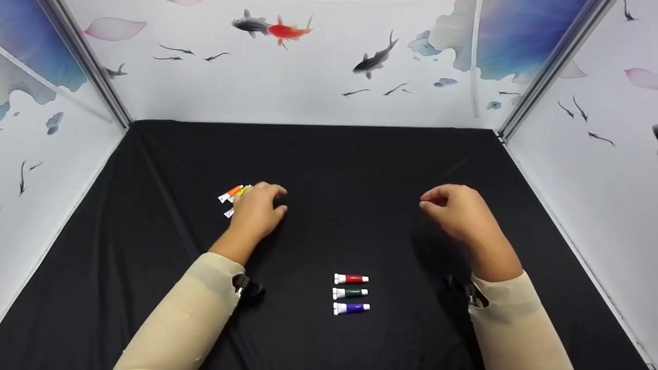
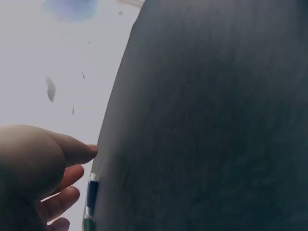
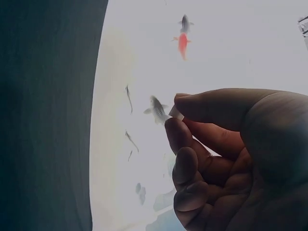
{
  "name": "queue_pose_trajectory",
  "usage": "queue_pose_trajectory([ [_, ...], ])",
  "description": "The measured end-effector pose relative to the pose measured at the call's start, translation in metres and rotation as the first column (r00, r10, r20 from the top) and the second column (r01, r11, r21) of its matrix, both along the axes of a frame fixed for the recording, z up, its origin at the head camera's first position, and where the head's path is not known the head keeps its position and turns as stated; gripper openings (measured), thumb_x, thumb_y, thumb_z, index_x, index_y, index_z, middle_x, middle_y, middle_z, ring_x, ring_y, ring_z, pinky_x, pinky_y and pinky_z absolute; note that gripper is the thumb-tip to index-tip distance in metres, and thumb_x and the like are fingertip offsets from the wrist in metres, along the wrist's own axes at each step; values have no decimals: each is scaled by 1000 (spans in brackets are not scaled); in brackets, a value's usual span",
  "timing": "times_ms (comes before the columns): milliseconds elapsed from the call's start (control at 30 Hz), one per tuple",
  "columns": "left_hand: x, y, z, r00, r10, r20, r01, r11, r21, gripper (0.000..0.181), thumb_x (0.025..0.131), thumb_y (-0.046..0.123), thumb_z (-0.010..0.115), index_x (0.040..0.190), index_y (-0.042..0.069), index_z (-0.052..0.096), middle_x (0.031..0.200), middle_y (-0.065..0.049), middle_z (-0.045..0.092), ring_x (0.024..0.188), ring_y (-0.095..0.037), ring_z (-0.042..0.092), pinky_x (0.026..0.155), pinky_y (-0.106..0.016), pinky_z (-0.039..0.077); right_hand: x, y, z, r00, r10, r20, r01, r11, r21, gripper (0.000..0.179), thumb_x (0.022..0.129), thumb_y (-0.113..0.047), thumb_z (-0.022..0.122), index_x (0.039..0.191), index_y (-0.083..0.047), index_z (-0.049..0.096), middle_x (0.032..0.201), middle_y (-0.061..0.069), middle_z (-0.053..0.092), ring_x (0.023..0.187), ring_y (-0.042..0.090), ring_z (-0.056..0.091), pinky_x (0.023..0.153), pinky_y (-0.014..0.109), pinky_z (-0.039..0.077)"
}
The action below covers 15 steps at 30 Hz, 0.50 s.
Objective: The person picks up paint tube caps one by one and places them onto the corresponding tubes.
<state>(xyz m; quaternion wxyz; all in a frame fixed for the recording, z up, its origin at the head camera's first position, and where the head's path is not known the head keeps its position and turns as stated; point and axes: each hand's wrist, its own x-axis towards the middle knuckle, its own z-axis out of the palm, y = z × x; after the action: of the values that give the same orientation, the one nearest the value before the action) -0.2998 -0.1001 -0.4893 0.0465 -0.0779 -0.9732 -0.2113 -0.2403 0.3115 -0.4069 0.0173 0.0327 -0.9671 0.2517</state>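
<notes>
My left hand (image 1: 257, 208) is over the left part of the black cloth, thumb and forefinger apart, holding nothing visible. It partly covers a group of small paint tubes: an orange tube (image 1: 231, 193), a yellow tube (image 1: 239, 193) and a white tube end (image 1: 229, 213). In the left wrist view a blue tube (image 2: 92, 195) and a green tube (image 2: 89, 224) lie past the fingers. Raised at the right, my right hand (image 1: 457, 210) pinches a small white-ended object (image 3: 176, 113) between thumb and forefinger; the rest of it is hidden.
Nearer the front, a red tube (image 1: 352, 279), a dark green tube (image 1: 351, 293) and a purple-blue tube (image 1: 352, 308) lie in a column, caps to the right. Black cloth (image 1: 329, 169) covers the table. Fish-printed white panels (image 1: 313, 92) enclose the back and both sides.
</notes>
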Motion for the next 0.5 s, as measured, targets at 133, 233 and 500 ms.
queue_pose_trajectory([
  [133,-9,-6,-3,999,46,-10,-46,999,-4,37,97,28,77,134,24,72,141,-8,65,136,-37,56,109,-63,41,3,-5,3,1000,20,-15,-20,1000,4,19,100,-27,72,111,-16,82,105,6,81,94,25,71,89,44,53],
  [233,-15,-11,-5,998,67,-2,-67,998,-7,37,99,28,75,135,23,70,143,-7,63,139,-37,52,111,-62,38,5,-8,6,999,33,-23,-33,999,8,18,100,-27,72,111,-16,82,105,6,81,93,24,71,88,44,54],
  [500,-24,-17,-4,997,78,27,-77,996,-39,38,101,27,73,138,22,69,144,-9,62,138,-38,51,111,-61,37,11,-16,8,998,59,-39,-58,998,7,16,100,-25,73,109,-15,82,104,6,80,91,23,70,87,44,54],
])
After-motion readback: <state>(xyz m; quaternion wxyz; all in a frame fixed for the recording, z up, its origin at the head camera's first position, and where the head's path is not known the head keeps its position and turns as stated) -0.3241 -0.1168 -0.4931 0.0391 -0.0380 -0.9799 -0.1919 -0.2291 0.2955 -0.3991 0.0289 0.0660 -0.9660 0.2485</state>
